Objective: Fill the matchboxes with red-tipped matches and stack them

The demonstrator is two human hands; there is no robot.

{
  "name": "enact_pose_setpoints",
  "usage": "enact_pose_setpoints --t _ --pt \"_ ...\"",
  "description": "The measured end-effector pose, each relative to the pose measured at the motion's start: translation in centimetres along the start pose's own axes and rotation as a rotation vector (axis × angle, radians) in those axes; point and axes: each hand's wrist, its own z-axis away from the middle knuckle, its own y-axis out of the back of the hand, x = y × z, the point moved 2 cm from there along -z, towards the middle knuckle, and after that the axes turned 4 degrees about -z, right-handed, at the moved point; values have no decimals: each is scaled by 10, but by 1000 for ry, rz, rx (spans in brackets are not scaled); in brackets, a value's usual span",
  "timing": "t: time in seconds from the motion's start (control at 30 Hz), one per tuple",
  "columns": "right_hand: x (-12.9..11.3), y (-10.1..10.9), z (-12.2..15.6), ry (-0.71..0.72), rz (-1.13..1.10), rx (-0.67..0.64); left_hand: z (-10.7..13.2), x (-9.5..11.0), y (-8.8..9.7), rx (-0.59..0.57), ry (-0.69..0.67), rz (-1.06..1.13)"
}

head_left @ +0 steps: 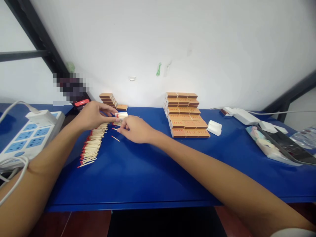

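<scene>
My left hand [95, 115] grips a small white matchbox tray [122, 115] between thumb and fingers, with red match heads showing at its left end. Close beside it, my right hand [137, 130] is closed in a pinch on a match [115, 129], its red tip pointing left. Another loose match [115, 138] lies on the blue table just below. A long row of red-tipped matches [92, 144] spreads over the table under and in front of my left hand. A few more matches lie beneath the tray, partly covered by my fingers.
Stepped stacks of matchboxes [185, 121] stand against the wall, with a white tray [214, 127] to their right. A smaller matchbox stack [108, 98] is at back left. A power strip [32, 138] lies left; a phone [291, 144] and plastic packet [266, 146] lie right.
</scene>
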Motion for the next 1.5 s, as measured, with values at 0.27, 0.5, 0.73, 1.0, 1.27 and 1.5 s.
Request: enact_pose_setpoints --t 0.27,0.5,0.73,1.0,1.27,1.5 --pt "-14 -25 9 -77 43 28 -1 -2 0 22 7 7" --pt "-19 -23 11 -82 136 -74 -2 -1 0 11 11 -8" --pt "1 3 0 102 77 -152 -4 -6 -1 -55 -14 2" --pt "41 21 -10 32 -23 155 -2 2 -5 -142 -100 37" --pt "42 16 -10 -4 -6 335 -3 -6 2 -27 -29 51" --pt "48 1 -13 53 109 84 -4 -11 7 81 15 -17"
